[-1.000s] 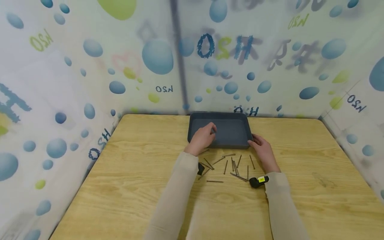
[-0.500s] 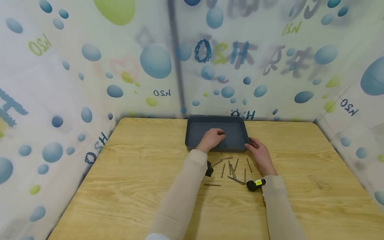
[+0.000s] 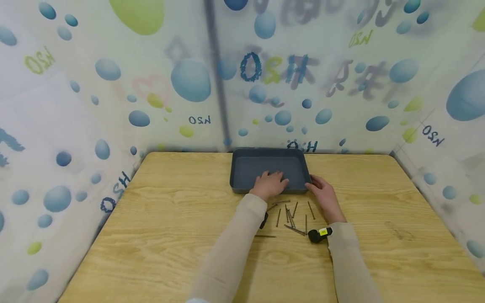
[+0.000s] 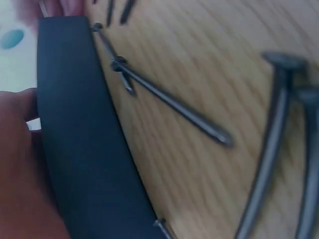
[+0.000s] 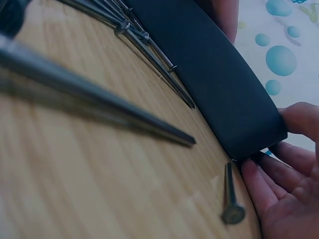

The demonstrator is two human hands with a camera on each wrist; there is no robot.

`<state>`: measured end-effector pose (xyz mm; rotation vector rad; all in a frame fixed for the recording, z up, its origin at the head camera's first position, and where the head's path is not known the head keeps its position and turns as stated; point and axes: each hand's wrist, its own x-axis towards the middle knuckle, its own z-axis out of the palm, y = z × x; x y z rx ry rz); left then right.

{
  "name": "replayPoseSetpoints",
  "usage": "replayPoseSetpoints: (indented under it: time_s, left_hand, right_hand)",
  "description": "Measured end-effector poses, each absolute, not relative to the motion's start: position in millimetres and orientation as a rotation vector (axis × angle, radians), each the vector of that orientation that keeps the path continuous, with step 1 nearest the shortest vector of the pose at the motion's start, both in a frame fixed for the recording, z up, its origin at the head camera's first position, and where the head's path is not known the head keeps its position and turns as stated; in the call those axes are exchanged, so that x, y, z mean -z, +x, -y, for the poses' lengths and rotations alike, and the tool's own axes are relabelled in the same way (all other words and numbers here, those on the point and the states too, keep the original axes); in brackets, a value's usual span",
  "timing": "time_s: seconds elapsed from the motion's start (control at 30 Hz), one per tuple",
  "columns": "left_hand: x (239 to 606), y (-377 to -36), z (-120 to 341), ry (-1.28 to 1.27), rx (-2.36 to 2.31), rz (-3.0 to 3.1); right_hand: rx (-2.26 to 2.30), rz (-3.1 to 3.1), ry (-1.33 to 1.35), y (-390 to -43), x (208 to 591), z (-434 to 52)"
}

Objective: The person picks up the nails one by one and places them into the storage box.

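Observation:
In the head view, a dark grey rectangular tray [image 3: 299, 164] sits at the back of the wooden table. My left hand [image 3: 270, 185] reaches over its front rim, fingers spread inside it, nothing showing in them. At the tray's front right corner, my right hand [image 3: 322, 193] grips the edge with thumb and fingers, which the right wrist view shows around the corner [image 5: 271, 132]. Several steel nails [image 3: 289, 219] lie scattered on the wood in front of the tray. One long nail [image 4: 174, 104] appears large in the left wrist view, close by the tray's outer wall.
The table [image 3: 170, 219] stretches wide on both sides of the arms. A patterned wall [image 3: 189, 139] stands right behind the tray, with side walls at left and right. One nail [image 3: 266, 236] lies apart, partly behind the left sleeve.
My left hand was bent inside the tray, moved right, then drew slightly toward the front rim and its fingers spread. The right hand keeps its grip on the corner. The head view shifted slightly.

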<state>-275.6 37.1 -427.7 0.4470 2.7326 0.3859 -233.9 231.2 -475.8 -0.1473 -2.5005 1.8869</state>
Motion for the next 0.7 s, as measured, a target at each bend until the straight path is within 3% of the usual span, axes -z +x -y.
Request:
replayPoseSetpoints:
  time_s: [0.33, 0.7]
  left_hand:
    - [430.1, -272.0, -43.4, 0.435, -0.202, -2.736]
    - [431.5, -272.9, -35.8, 0.501, -0.438, -2.869]
  right_hand:
    - [-1.878, 2.504, -0.143, -233.6, 475.8, -231.1]
    - [-1.875, 2.49, -0.153, -234.2, 475.7, -231.0]
